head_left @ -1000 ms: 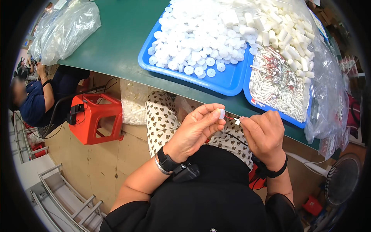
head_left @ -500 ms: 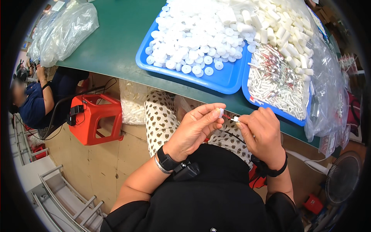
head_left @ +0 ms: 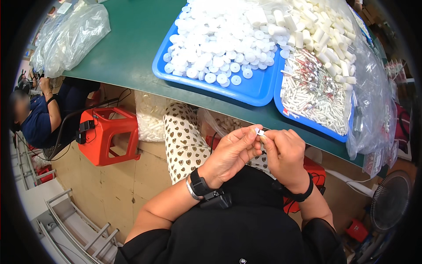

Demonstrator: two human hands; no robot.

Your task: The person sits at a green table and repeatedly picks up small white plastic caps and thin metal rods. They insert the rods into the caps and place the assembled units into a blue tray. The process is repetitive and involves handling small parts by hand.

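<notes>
My left hand (head_left: 235, 152) pinches a small white plastic piece (head_left: 257, 130) between thumb and fingertips, just in front of the table edge. Against it, the fingertips of my right hand (head_left: 285, 154) grip a small white cylinder-like part (head_left: 262, 133). The two parts meet or nearly meet; the fingers hide most of both. Beyond my hands a blue tray (head_left: 211, 88) carries a heap of translucent white discs (head_left: 224, 48). To its right, a second blue tray (head_left: 303, 122) holds many short white tubes (head_left: 303, 99) and thin pieces with red and metal tips (head_left: 314, 72).
Thick cream foam-like cylinders (head_left: 323, 35) are piled behind the right tray, beside a clear plastic bag (head_left: 373, 101). Another clear bag (head_left: 79, 39) lies on the green table (head_left: 132, 44) at left. A red stool (head_left: 105, 136), a fan (head_left: 389, 201) and a seated person (head_left: 41, 114) are around me.
My right hand has moved left to meet my left hand, which shifted slightly right. The thin red piece that showed between the two white parts is now hidden from sight.
</notes>
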